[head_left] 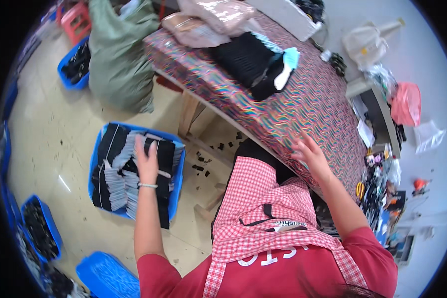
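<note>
My left hand (pixel 147 164), a pale bracelet at its wrist, is over a blue plastic bin (pixel 181 184) on the floor. Its fingers are apart, and whether they touch the contents cannot be told. Bundles of flat black and grey fabric pieces (pixel 115 186), some tied with string, fill that bin. Above the near edge of the patterned table (pixel 303 107), my right hand (pixel 310 154) has its fingers spread and holds nothing. Farther along the tabletop lies a stack of black fabric pieces (pixel 241 59) with pale blue and white parts showing at its edge.
Plastic-wrapped packages (pixel 216 17) lie at the table's far end. A large green sack (pixel 119 59) stands on the floor beside another blue bin (pixel 75 64). Dark scraps (pixel 198 167) litter the floor near the wooden table leg (pixel 187 111). Yellow-handled scissors (pixel 360 189) are among clutter at right.
</note>
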`<state>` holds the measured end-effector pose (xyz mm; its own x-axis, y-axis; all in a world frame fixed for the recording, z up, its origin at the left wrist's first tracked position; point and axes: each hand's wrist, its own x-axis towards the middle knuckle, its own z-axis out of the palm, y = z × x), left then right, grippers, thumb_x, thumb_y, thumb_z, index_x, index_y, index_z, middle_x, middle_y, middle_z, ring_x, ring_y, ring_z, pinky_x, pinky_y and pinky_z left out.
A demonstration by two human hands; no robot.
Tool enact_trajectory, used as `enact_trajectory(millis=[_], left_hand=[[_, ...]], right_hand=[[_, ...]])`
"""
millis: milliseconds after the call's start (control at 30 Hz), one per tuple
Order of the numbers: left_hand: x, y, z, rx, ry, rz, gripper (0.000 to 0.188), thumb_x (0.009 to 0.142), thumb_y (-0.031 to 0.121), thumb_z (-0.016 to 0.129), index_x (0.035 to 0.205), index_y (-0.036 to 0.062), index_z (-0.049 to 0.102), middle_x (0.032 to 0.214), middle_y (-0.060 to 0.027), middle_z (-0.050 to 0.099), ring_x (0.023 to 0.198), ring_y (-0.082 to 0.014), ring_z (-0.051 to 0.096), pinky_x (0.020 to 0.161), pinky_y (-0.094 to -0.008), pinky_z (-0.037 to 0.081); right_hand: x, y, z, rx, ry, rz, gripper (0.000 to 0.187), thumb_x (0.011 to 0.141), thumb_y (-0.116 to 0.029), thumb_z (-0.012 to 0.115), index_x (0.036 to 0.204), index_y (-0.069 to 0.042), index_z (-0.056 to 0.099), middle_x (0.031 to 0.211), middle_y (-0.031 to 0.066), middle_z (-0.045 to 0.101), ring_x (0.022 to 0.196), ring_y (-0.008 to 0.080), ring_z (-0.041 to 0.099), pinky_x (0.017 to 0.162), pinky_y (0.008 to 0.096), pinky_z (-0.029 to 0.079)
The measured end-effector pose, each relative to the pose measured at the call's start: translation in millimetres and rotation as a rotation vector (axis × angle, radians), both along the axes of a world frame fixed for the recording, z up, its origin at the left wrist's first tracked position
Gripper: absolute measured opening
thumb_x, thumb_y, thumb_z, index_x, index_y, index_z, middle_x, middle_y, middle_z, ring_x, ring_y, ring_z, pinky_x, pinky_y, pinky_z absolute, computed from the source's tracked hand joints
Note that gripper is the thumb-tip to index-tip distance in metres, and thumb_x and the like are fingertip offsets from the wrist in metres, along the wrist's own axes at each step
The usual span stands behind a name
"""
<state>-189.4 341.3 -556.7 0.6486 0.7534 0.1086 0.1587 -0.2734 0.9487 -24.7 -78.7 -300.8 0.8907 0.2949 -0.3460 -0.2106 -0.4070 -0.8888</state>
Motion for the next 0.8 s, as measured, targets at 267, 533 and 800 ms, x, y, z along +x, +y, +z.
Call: enact_trajectory(millis=[267, 533, 800], left_hand=[[222, -126, 234, 0.535, -0.297, -0.448, 0.038, 0.094, 0.022, 0.056, 0.121, -0.0045, 0.059, 0.115, -0.0231, 0.063, 0.106, -0.0366, 0.060, 0.094, -0.0428, 0.046], [258, -204, 240, 0.768, -0.071, -0.759, 0.028, 0.094, 0.024, 0.055, 0.111, 0.0041, 0.065, 0.110, -0.0198, 0.061, 0.101, -0.0374, 0.059, 0.088, -0.0450, 0.047], [285, -223, 217, 0.714, 0.127, -0.728, 0.052, 0.089, 0.025, 0.061, 0.129, -0.0064, 0.049, 0.110, -0.0275, 0.063, 0.100, -0.0433, 0.059, 0.092, -0.0470, 0.045]], right_hand=[[115, 79, 26, 0.572, 0.226, -0.199, 0.100, 0.084, -0.048, 0.070, 0.152, -0.003, 0.012, 0.158, 0.0204, 0.006, 0.141, 0.0383, 0.020, 0.111, 0.0456, 0.030], [144, 75, -29, 0.518, -0.104, -0.321, 0.060, 0.085, -0.025, 0.072, 0.129, -0.001, 0.040, 0.102, 0.0120, 0.059, 0.090, 0.0152, 0.059, 0.070, 0.0316, 0.050], [120, 25, -41, 0.480, -0.020, -0.511, 0.105, 0.080, -0.022, 0.074, 0.148, 0.009, 0.000, 0.132, 0.0264, 0.047, 0.116, 0.0289, 0.053, 0.094, 0.0351, 0.046]])
